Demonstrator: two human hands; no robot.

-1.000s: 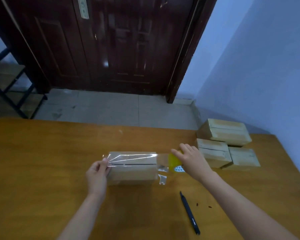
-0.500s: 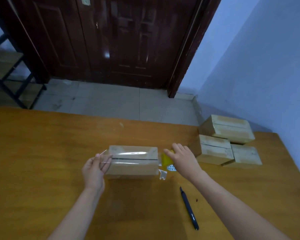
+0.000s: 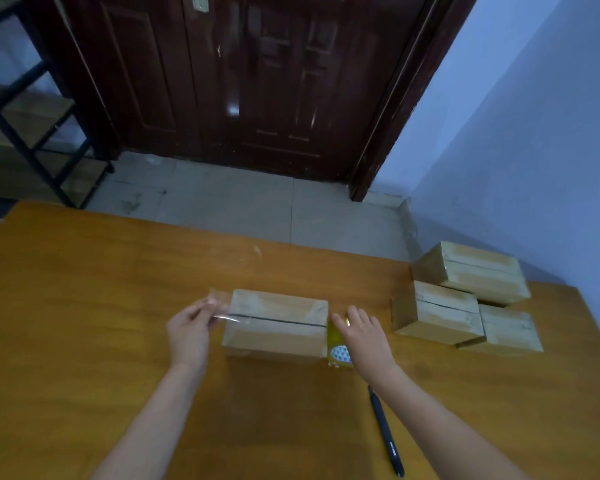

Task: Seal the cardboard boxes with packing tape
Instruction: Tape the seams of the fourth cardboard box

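A cardboard box (image 3: 278,336) lies in the middle of the wooden table (image 3: 84,306), its top seam running left to right. A strip of clear packing tape (image 3: 220,308) lies along the box top and sticks out past its left end. My left hand (image 3: 187,330) pinches that free end. My right hand (image 3: 362,336) grips the yellow tape roll (image 3: 338,351), which stands against the box's right end, partly hidden by my fingers.
Three more cardboard boxes (image 3: 437,313) (image 3: 471,270) (image 3: 510,329) are grouped at the table's right, near the blue wall. A black pen (image 3: 385,431) lies on the table under my right forearm. Beyond the far edge are the floor, a dark door and a metal shelf (image 3: 32,133).
The tape, stretched above the box a second ago, has come down onto the box top. My right hand has lowered the roll against the box's right end. The left hand still pinches the free end.
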